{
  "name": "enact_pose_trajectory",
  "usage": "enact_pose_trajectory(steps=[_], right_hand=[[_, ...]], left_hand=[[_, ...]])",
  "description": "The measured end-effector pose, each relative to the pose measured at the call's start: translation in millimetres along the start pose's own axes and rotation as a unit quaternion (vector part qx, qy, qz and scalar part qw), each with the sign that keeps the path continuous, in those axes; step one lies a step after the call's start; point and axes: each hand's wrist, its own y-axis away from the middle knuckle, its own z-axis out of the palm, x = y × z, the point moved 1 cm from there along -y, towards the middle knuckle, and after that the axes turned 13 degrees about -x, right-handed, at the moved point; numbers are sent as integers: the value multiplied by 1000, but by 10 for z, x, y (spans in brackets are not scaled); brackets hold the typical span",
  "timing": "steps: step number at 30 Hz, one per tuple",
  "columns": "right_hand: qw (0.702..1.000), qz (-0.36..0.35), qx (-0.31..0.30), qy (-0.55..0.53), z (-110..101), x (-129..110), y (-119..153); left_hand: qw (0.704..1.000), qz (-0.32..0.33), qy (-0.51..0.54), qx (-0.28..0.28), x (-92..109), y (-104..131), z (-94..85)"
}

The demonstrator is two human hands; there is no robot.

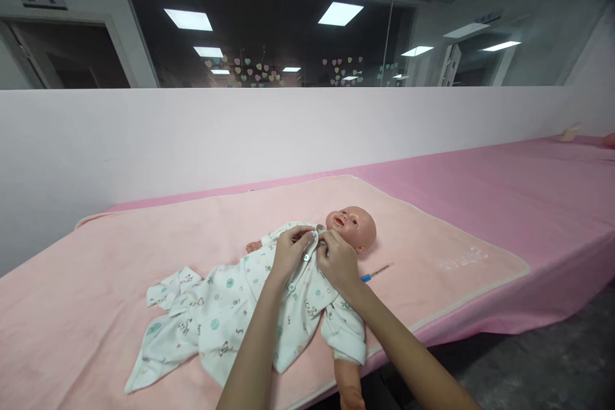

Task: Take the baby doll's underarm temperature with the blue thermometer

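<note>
A baby doll (pixel 364 225) lies on its back with its head to the right, dressed in a white printed baby shirt (pixel 262 269) with round buttons down the front. At the collar, my left hand (pixel 291 248) pinches the shirt's front edge near a button. Just right of it, my right hand (pixel 337 261) has its fingers closed on the collar fabric below the doll's chin. Matching printed pants (pixel 192 317) stretch out to the left. One doll arm hangs from its sleeve at the front edge. My fingers partly hide the top button.
Beside my right wrist lies a thin blue-ended stick, perhaps a thermometer (pixel 368 277). A peach blanket (pixel 144 240) covers part of the pink-covered table (pixel 461 186). Behind it rises a white partition (pixel 269 134) with glass above. A small beige object (pixel 569 133) sits at far right.
</note>
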Motion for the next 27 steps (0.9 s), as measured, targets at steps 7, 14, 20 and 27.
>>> enact_pose_trajectory(steps=[7, 14, 20, 27], right_hand=[[974, -100, 116, -167, -11, -44, 95], [970, -43, 93, -220, 10, -54, 78], [966, 9, 66, -251, 27, -25, 99], [960, 33, 66, -271, 41, 30, 118]], left_hand=[[997, -7, -64, -48, 11, 6, 46], [995, -13, 57, -85, 65, 20, 57], [993, -26, 84, -74, 31, 12, 58], [997, -18, -24, -77, 103, 53, 64]])
